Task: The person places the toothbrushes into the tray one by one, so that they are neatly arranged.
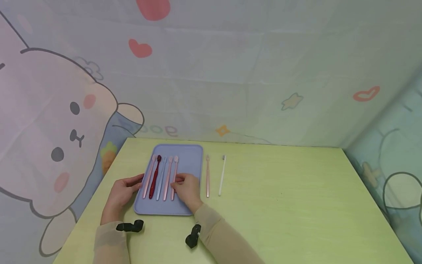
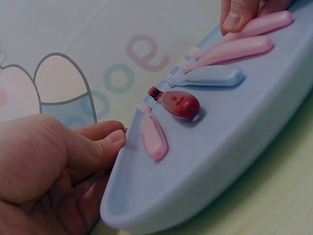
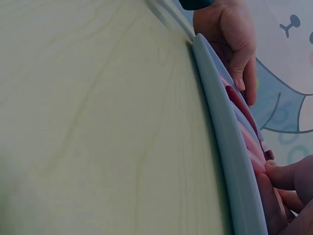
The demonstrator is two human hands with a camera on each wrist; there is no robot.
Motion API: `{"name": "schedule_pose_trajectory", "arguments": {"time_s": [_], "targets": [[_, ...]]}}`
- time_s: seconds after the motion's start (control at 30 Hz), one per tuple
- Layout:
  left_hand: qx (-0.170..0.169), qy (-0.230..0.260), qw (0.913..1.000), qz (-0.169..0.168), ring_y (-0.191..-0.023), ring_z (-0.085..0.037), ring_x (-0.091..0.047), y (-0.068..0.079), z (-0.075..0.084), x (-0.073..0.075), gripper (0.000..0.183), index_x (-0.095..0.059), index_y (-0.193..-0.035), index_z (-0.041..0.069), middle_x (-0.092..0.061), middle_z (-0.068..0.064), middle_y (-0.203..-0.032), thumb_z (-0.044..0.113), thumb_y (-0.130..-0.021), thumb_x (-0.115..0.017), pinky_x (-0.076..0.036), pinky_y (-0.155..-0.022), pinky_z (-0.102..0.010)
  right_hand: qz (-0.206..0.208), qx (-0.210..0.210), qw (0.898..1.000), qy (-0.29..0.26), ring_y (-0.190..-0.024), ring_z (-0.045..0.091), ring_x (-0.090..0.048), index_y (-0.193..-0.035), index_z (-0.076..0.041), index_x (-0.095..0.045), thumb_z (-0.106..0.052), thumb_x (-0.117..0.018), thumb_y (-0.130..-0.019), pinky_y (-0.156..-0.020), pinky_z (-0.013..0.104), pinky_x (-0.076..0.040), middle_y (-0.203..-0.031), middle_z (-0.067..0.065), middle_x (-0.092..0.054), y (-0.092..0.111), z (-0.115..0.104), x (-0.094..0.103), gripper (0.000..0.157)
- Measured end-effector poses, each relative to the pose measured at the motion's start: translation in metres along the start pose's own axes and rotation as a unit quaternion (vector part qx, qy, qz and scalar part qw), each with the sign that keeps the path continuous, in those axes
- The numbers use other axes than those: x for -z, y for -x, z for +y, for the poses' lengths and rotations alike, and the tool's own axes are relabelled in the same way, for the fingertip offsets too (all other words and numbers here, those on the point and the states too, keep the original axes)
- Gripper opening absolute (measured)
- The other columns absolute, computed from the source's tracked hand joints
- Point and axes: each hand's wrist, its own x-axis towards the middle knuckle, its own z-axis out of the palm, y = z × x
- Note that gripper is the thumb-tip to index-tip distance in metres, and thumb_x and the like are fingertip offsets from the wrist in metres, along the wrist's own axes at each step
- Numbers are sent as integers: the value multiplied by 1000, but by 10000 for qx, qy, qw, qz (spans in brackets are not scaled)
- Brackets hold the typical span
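On the left part of the table lies a blue tray (image 1: 186,157) with a row of toothbrushes on it. From left to right they are a pink toothbrush (image 1: 149,177), a dark red toothbrush (image 1: 154,178), a light blue toothbrush (image 1: 161,179) and two more pink ones. My right hand (image 1: 188,187) pinches the rightmost pink toothbrush (image 1: 176,167) by its handle, between thumb and fingers. At the tray's left rim, my left hand (image 1: 122,192) touches the edge with thumb and forefinger, the fingers loosely bent. Its other fingertips are hidden in the left wrist view.
Right of the tray, a pink toothbrush (image 1: 207,178) and a white toothbrush (image 1: 222,176) lie side by side on the light green table (image 1: 290,198). A printed cloth (image 1: 230,73) hangs behind the table's back edge.
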Motion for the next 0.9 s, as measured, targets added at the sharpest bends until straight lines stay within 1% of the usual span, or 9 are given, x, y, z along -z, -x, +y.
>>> {"name": "schedule_pose_trajectory", "arguments": {"time_s": [0.17,0.33,0.43,0.67,0.9], "targets": [[1,28,10000,3,-150,-45,-42,2,0,-1,44,-60,-148,-2,-60,-26,-146,4,-105,-67,-32,-124,-58,41,139,9999,82,-76,7,-73,-115,5,-78,-2,-84,-90,-68,19,-59,-91,2,-76,2,1,0,27],[-13,-24,10000,14,-150,-46,-42,1,0,0,44,-60,-148,-1,-59,-26,-147,6,-105,-67,-32,-123,-59,78,275,9984,494,-78,4,-68,-114,3,-79,-6,-83,-90,-71,20,-57,-89,0,-75,3,-1,2,26],[-17,-67,10000,22,-149,-46,-42,0,-1,0,45,-60,-148,-1,-59,-25,-147,6,-105,-67,-33,-123,-59,45,291,9978,600,-77,3,-66,-114,3,-79,-8,-81,-90,-71,21,-56,-87,-1,-74,4,-4,3,27],[29,-99,9999,28,-150,-46,-42,-2,-3,0,44,-61,-148,1,-60,-25,-147,6,-104,-68,-32,-123,-59,-7,270,9974,666,-77,3,-64,-115,4,-79,-7,-77,-88,-70,22,-56,-87,-1,-73,4,-5,5,29],[26,-157,9999,31,-150,-45,-42,0,-2,0,44,-61,-148,1,-60,-25,-147,6,-104,-67,-32,-124,-58,-74,241,9978,606,-77,2,-65,-116,5,-78,-6,-78,-88,-70,20,-56,-86,-2,-72,5,-6,6,30]]}}
